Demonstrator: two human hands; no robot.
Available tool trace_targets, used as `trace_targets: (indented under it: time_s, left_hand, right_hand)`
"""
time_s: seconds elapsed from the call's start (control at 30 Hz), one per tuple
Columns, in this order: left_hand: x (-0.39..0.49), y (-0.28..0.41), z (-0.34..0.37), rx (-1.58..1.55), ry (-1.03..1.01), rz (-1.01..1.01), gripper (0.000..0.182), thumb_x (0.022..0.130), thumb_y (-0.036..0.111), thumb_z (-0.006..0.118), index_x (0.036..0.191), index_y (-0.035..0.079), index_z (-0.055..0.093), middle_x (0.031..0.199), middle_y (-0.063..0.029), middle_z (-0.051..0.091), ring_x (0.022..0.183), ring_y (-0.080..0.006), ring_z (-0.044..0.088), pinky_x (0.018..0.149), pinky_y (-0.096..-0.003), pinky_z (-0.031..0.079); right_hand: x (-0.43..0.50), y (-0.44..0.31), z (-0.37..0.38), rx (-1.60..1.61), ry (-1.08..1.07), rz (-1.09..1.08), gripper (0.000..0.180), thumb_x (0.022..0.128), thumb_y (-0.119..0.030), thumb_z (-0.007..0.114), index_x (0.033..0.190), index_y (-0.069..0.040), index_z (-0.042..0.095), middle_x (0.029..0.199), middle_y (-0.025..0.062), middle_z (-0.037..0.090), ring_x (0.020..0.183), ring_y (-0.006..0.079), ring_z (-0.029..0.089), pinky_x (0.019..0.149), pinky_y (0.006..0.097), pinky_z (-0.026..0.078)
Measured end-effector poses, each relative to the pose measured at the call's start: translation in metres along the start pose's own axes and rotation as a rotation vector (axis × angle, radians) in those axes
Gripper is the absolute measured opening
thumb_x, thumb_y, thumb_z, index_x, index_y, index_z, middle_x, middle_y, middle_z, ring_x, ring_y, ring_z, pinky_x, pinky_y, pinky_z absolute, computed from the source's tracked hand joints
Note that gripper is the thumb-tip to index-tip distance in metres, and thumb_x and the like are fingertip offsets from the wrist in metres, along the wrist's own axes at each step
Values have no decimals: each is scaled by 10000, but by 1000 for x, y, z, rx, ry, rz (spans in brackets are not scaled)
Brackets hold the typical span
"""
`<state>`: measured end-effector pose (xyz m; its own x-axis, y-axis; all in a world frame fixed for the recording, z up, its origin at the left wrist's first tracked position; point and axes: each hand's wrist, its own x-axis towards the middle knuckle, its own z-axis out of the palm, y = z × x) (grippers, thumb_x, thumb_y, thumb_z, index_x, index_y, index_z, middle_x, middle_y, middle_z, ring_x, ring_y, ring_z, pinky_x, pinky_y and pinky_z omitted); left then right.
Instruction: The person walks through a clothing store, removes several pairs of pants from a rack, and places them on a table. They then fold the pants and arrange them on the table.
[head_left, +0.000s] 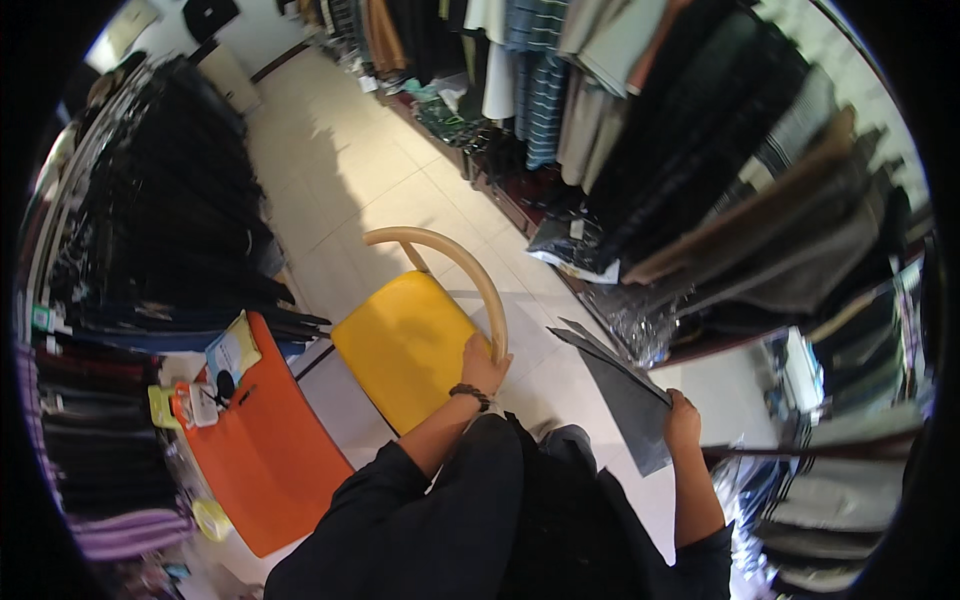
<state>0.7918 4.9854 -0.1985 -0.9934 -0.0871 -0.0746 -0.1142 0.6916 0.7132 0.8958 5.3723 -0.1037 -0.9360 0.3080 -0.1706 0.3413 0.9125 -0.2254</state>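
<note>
A chair with a yellow padded seat (409, 345) and a curved pale wooden backrest rail (469, 266) stands before me. My left hand (484, 367), with a dark beaded bracelet at its wrist, grips the near end of that rail, beside the seat's edge. Out to the right, my right hand (682, 421) is closed on one edge of a dark grey flat item (626, 405). The item hangs down above the floor tiles and looks like folded cloth or trousers; its exact kind is not plain.
To the left is an orange-topped table (262, 450) carrying a packet (234, 351), a tape roll and small items. Dark trousers (165, 202) hang behind it. Along the right, garments (697, 135) hang above a ledge with plastic-wrapped goods (574, 240). A tiled aisle (390, 180) runs between.
</note>
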Motion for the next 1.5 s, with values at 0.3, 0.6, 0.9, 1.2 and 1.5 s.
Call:
trace_targets:
  time_s: [0.3,0.6,0.9,1.2,1.5]
  left_hand:
    - [55,-8,66,-64,-101,-604,519,829,321,700,1174,-10,500,1050,-285,629,989,-445,614,873,-504,488]
    - [53,19,69,43,40,-776,326,823,290,667,1015,51,557,918,-215,666,880,-383,653,765,-486,516]
    - [55,11,79,17,38,-846,165,876,234,556,941,118,654,869,-142,687,848,-340,668,752,-483,524]
    - [61,22,82,-9,-151,-1087,487,807,439,668,1208,168,618,1232,-124,608,1278,-332,466,993,-478,451]
    - [145,-62,5,-299,-291,-1630,664,791,316,654,1382,120,424,1316,-150,548,1255,-285,480,1083,-408,347]
  right_hand:
    - [229,-91,-4,179,-138,-294,381,849,11,491,1199,-92,605,1027,258,653,970,436,626,854,481,488]
    - [393,-284,18,391,-281,-679,323,886,-3,480,1184,-36,599,1051,230,663,990,389,636,863,409,485]
    - [528,-407,99,331,-486,-714,313,887,-78,495,1159,8,621,1071,238,664,1026,351,634,899,393,466]
    - [631,-558,217,518,-794,-401,324,843,-37,442,1107,26,617,941,143,661,827,265,631,753,383,499]
    - [719,-793,279,334,-738,-457,370,833,5,424,1138,-3,632,989,185,664,837,313,651,707,432,518]
